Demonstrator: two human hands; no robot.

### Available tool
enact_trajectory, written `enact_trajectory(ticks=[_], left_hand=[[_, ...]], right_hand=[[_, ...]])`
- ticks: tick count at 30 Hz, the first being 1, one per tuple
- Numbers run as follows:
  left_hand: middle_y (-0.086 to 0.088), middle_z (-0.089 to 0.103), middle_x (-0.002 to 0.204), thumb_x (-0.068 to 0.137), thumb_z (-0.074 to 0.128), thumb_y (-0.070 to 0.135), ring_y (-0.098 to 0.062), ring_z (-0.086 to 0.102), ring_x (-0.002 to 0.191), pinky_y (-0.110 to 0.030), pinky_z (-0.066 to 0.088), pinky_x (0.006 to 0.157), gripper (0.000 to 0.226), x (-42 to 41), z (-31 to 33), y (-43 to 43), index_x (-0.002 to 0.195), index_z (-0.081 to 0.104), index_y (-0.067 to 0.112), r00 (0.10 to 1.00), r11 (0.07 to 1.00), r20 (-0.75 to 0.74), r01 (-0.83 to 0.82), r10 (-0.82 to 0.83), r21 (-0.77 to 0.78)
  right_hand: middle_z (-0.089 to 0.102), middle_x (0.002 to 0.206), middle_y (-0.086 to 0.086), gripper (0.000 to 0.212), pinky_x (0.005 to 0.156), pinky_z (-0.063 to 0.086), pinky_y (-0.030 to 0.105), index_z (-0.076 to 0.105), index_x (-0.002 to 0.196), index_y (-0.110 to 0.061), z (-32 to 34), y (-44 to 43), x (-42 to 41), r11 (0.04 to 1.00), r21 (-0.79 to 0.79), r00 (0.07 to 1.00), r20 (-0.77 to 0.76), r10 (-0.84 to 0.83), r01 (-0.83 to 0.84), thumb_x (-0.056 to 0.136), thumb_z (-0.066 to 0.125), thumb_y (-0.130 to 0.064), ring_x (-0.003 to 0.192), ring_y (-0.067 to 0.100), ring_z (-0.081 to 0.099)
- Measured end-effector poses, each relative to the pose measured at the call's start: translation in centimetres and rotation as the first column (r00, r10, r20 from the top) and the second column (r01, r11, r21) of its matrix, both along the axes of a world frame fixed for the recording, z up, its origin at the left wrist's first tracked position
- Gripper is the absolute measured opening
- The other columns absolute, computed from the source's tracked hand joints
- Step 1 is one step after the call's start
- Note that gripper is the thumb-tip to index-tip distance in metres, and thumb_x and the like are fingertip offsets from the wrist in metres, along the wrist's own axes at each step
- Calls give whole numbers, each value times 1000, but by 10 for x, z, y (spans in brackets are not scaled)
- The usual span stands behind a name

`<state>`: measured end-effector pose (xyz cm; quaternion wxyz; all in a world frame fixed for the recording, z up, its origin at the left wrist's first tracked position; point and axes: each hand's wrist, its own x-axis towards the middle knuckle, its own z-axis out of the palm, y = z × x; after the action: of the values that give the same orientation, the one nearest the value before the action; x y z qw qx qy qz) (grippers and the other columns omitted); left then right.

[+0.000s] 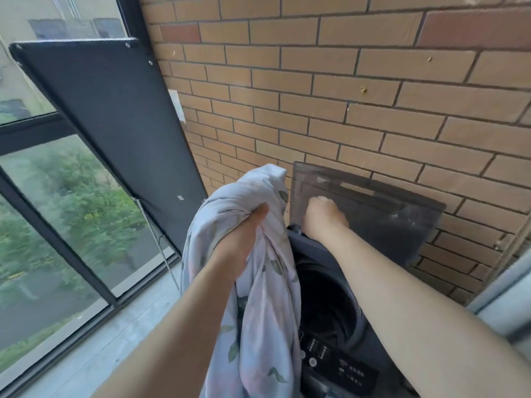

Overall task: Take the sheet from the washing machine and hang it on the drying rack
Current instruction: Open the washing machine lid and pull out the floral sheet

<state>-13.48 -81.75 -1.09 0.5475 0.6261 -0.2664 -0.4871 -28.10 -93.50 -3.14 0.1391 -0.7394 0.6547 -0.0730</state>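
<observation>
1. Squarely on my feed, tan brick wall backs dark grey top-loading washing machine, smoky lid raised.
2. Bunched, a pale floral fabric sheet hangs at its left side.
3. The left hand grips sheet; right hand curls at lid, hold unclear.

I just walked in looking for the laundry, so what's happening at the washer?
A person is unloading the washing machine. The left grip holds the bunched floral sheet up beside the open drum. The right grip is at the raised lid with curled fingers; whether it clasps the lid is unclear. The sheet is not hung yet.
</observation>
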Motion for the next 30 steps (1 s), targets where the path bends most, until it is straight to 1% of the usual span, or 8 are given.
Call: enact_trajectory(ticks=[2,4,8,13,18,20,23,30], left_hand=[[6,67,126,51,79,77,-20,61,117,-48,44,107,93,-9,-6,-14,132,60,35,1000,1000,-11,14,-13,11],[6,68,126,43,79,79,-21,62,117,-48,44,107,102,-17,-12,-27,132,60,34,1000,1000,-10,22,-22,12],[5,66,129,42,81,79,-22,60,119,-47,43,109,107,-38,-19,-49,135,58,31,999,998,-18,43,-43,35],[4,67,125,79,76,55,-19,61,116,-42,43,109,43,-56,-25,-66,115,62,35,998,997,6,64,-65,51],[7,69,124,64,81,65,-17,62,118,-41,42,111,75,-56,-29,-70,128,64,30,998,995,10,67,-68,78],[7,69,124,69,81,61,-17,62,118,-41,42,111,70,-53,-27,-68,128,63,29,999,996,10,45,-46,71],[6,68,126,59,83,65,-19,61,119,-42,41,111,83,-46,-27,-65,131,62,28,1000,998,13,14,-14,68],[3,68,127,80,79,51,-18,60,121,-42,40,114,64,-35,-21,-42,134,60,23,1000,999,-4,21,-21,42]], right_hand=[[27,160,8,60,117,30,48,35,151,-7,-4,-22,-19,996,-35,996,-45,-78,77,94,52,-13,149,31,22],[1,169,8,76,124,12,50,12,160,-6,-7,-43,-35,989,14,985,-100,-143,145,94,50,-8,155,31,-1],[-19,167,11,96,124,0,56,-10,159,-8,-14,-82,-56,979,60,963,-203,-177,193,90,57,-4,154,34,-16],[-23,166,9,107,122,-4,60,-15,159,-11,-27,-117,-70,974,62,953,-227,-199,218,89,65,-12,153,34,-20],[-21,167,8,102,121,-5,62,-15,159,-14,-33,-133,-82,971,74,947,-250,-202,227,90,60,-13,153,33,-20],[-13,169,7,101,122,-2,61,-10,160,-13,-35,-135,-83,973,40,946,-247,-211,227,88,61,-11,154,33,-14],[1,169,11,98,123,3,59,-1,162,-15,-35,-129,-78,978,-9,949,-238,-206,210,87,63,-15,155,37,-4],[15,165,19,92,121,12,59,12,160,-14,-39,-88,-67,988,-81,925,-346,-153,134,86,67,-21,152,43,10]])
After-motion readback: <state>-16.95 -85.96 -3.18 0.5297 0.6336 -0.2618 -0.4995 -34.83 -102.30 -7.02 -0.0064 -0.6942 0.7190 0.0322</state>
